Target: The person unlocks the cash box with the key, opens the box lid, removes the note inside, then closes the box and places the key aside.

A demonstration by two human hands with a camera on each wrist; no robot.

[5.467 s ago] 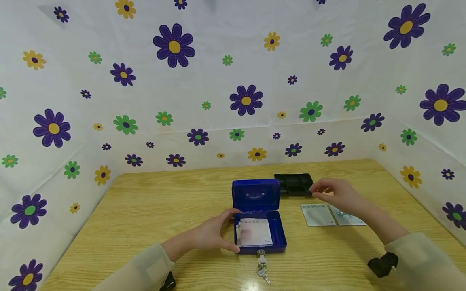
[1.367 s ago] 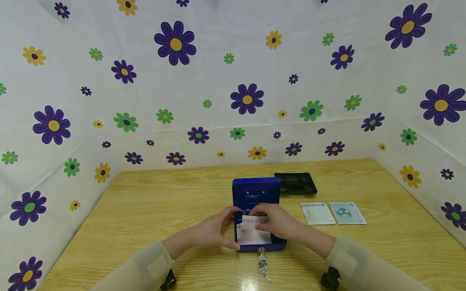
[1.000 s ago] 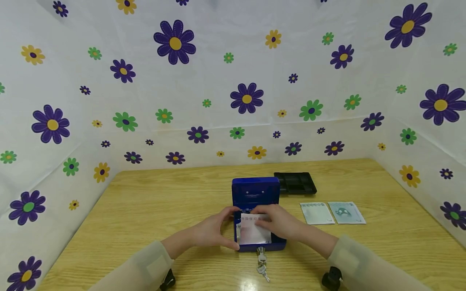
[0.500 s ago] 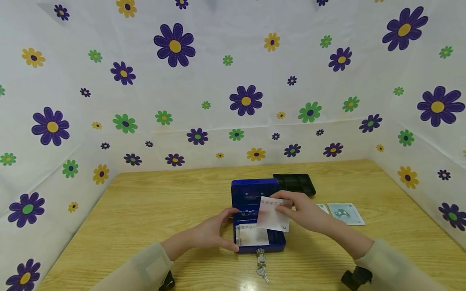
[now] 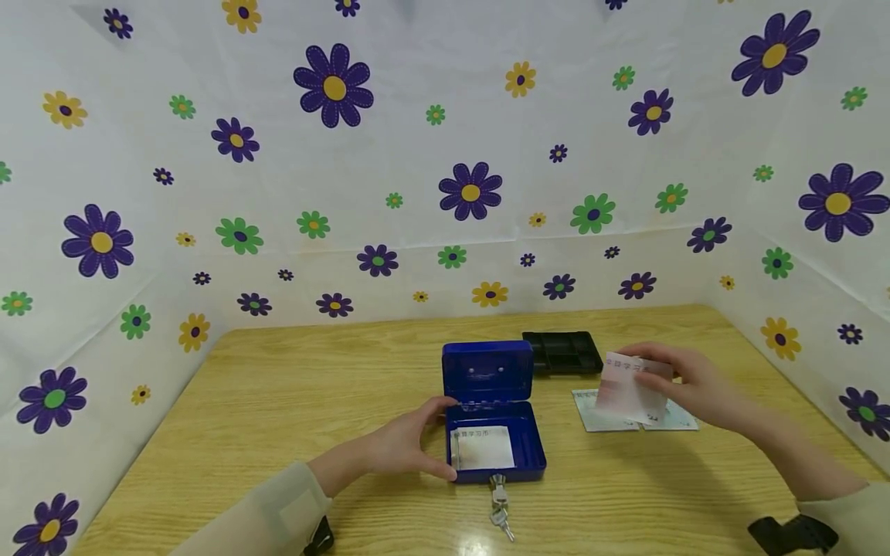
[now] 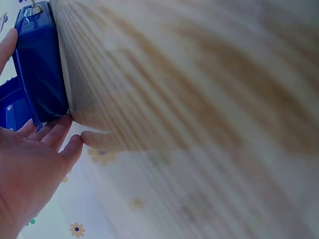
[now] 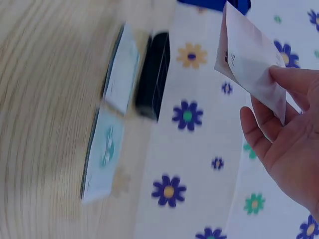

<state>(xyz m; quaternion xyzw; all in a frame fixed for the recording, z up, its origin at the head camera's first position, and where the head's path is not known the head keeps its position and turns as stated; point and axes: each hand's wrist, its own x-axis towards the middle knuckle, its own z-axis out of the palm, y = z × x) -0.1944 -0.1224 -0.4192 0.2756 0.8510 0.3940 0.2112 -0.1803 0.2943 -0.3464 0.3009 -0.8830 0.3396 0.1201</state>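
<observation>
An open blue cash box (image 5: 534, 448) stands on the table with a pale note (image 5: 483, 452) inside, and its left side is gripped by my left hand (image 5: 396, 448), thumb at the front corner and fingers towards the back. In the left wrist view the fingers touch the end of the box (image 6: 42, 64). Between thumb and fingers my right hand (image 5: 684, 382) pinches pinkish play banknotes (image 5: 629, 394), raised above the table. The right wrist view shows the pinched banknotes (image 7: 251, 59) as parted layers. Beneath them lie two greenish piles of notes, the left (image 5: 587, 417) and the right (image 5: 680, 417), partly hidden.
A black compartment tray (image 5: 563, 354) lies behind the box to the right. Keys (image 5: 501, 510) hang from the lock at the box's front. A flowered white cloth (image 5: 417, 154) walls the table (image 5: 313, 386) at the back and sides.
My right hand has lifted the pinkish banknotes out of the cash box and carried them right, over the greenish piles. A pale note in the box is uncovered. My left hand stays put.
</observation>
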